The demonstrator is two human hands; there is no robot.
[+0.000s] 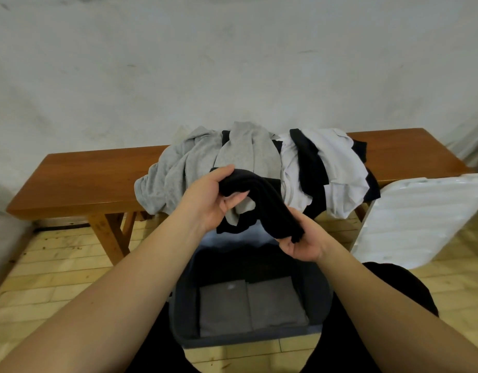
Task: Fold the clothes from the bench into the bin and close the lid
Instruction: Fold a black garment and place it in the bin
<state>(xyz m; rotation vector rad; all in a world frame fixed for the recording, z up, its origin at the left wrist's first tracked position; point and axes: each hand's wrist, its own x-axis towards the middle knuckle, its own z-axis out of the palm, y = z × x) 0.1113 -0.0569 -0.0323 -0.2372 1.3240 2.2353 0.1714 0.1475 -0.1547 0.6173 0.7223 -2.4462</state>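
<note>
Folding is underway: my left hand [208, 203] and right hand [299, 238] each keep a closed grip on the black garment [264, 200] above the bin [184, 313], which I judge needs lowering inside next.

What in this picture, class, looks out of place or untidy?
The clothes pile on the bench is unfolded and spills over its front edge. The white lid is off the bin, propped against the bench. Both hands hold a black garment above the bin; nothing looks damaged.
</note>
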